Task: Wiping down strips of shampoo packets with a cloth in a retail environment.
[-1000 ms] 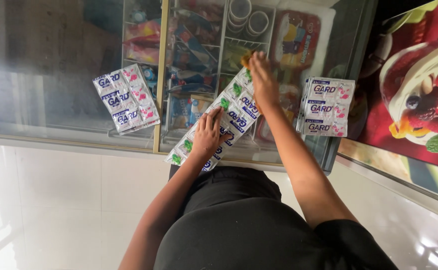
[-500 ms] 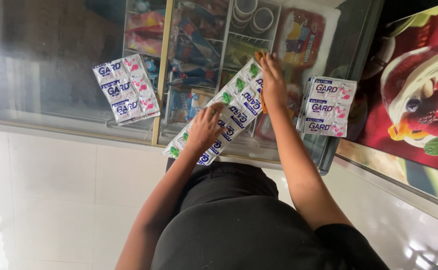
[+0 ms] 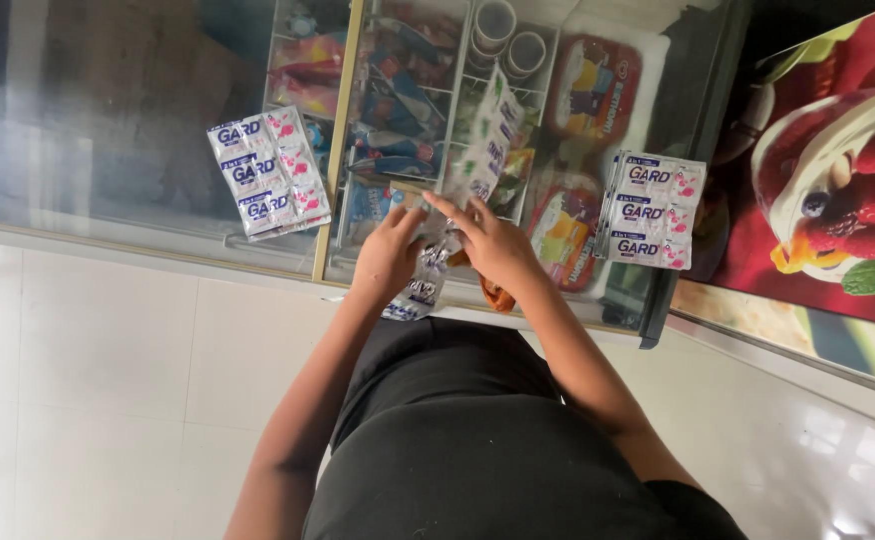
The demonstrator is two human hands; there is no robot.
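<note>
Head view, looking down on a glass-topped freezer chest (image 3: 108,170); the person's left hand (image 3: 390,252) and right hand (image 3: 493,240) are both closed on one long strip of sachets (image 3: 483,150), white with blue and green print; the strip's far end lies up across the glass toward the stacked cups, while its near end is bunched between the two hands and hangs slightly over the freezer's front edge; the left hand pinches the lower, crumpled portion, the right hand has its fingers spread over the fold just beside it; the strip appears to be partway gathered or folded, the near portion taken up, the far portion still lying flat and extended; two squared packs of sachets rest on the glass well apart from the hands, a left stack (image 3: 269,172) and a right stack (image 3: 653,210), both seemingly finished and neatly layered; whether the strip in hand is being folded to match them cannot be told for certain.
</note>
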